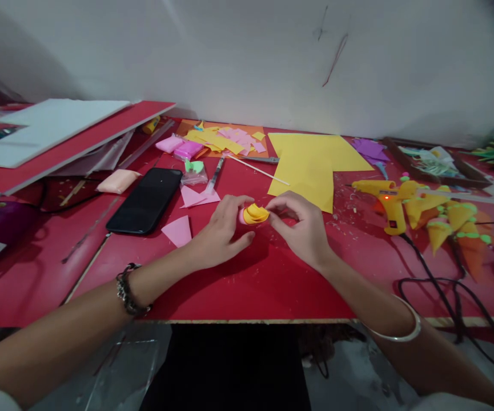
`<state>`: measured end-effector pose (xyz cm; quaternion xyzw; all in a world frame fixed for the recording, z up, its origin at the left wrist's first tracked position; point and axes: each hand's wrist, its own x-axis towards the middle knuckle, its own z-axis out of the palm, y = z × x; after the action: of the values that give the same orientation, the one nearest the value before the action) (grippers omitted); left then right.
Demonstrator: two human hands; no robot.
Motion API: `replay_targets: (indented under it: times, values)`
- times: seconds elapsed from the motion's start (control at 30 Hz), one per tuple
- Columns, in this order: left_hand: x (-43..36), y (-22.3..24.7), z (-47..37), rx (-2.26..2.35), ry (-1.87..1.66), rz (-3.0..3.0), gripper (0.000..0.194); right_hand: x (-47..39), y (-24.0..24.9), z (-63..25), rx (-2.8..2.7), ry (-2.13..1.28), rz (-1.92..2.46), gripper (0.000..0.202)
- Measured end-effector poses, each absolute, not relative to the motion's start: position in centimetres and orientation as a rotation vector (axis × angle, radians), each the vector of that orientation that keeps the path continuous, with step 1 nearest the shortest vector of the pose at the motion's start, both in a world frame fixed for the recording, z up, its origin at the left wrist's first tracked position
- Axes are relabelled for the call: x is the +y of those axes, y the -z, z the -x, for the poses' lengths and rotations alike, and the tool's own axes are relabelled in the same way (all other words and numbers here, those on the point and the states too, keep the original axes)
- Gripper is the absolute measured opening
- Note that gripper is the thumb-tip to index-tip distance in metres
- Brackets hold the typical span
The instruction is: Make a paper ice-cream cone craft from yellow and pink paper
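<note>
A small rolled yellow paper piece [256, 214] with a pink part at its left end is between my two hands, just above the red tabletop. My right hand [300, 225] pinches its right edge between thumb and fingertips. On the other side, my left hand [226, 231] has its thumb and index finger spread apart around the pink end. Whether its fingertips touch the piece is hard to see. Cut pink paper pieces [178, 231] lie left of my left hand, and a large yellow foam sheet [304, 165] lies beyond my right hand.
A black phone [146, 201] lies to the left. Yellow and pink scraps [225, 138] are piled at the back. On the right, a yellow glue gun [390, 202] with a lit red light and trailing black cord [426, 268] rests beside yellow cones [439, 228]. Boards [58, 128] are stacked back left.
</note>
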<state>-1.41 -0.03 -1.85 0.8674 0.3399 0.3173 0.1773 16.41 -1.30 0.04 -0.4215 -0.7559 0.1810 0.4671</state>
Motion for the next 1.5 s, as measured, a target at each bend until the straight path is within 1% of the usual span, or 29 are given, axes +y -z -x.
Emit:
replay_targets:
  times: [0.1, 0.23, 0.33, 0.47, 0.63, 0.8, 1.0, 1.2, 1.5]
  values:
    - [0.1, 0.9, 1.9, 0.936, -1.036, -2.516, 0.044, -1.3, -0.5, -16.6, -1.949, -0.308, 0.995, 0.009]
    - [0.3, 0.0, 2.6, 0.882, -1.226, -2.688, 0.027, -1.4, -0.9, -16.9, -2.096, -0.115, 0.927, 0.011]
    - [0.3, -0.1, 2.8, 0.784, -1.256, -2.788, 0.019, -1.5, -0.8, -17.1, -2.152, -0.027, 0.916, 0.011]
    - [0.4, 0.0, 2.7, 0.752, -1.259, -2.867, 0.015, -1.5, -0.7, -17.2, -2.222, 0.011, 0.903, 0.011]
    - [0.5, 0.2, 2.7, 0.762, -1.244, -2.929, 0.011, -1.5, -0.8, -17.0, -2.198, -0.015, 0.9, 0.01]
    - [0.5, 0.3, 2.8, 0.815, -1.256, -2.857, 0.006, -1.9, -1.1, -16.7, -2.056, -0.23, 0.898, 0.005]
    - [0.3, 0.1, 2.6, 0.835, -1.27, -2.784, 0.006, -2.2, -1.2, -16.4, -2.002, -0.423, 0.856, 0.008]
    - [0.2, 0.2, 2.6, 0.9, -1.239, -2.803, 0.006, -2.3, -1.1, -16.2, -1.993, -0.446, 0.865, 0.009]
    - [0.1, 0.2, 2.6, 0.908, -1.233, -2.823, 0.007, -2.1, -0.9, -16.1, -2.02, -0.346, 0.88, 0.011]
